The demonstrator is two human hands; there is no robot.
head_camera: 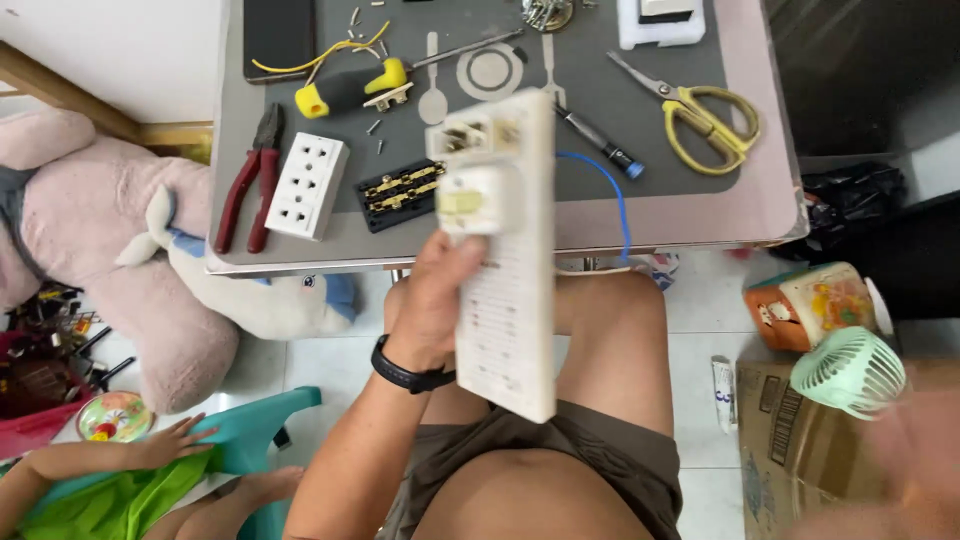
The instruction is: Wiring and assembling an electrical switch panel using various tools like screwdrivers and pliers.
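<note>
white floor tiles lie under a grey table. left hand grasps a long white power strip upright, lifted over the lap for viewing; scissors beyond it. right hand blurred, cannot tell.

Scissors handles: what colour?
Yellow; the scissors lie on the grey table, clearest in the head view.

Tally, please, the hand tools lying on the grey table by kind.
Pliers: 1
Scissors: 1
Screwdrivers: 2, a yellow-and-black one and a small dark one
Total: 4
</note>
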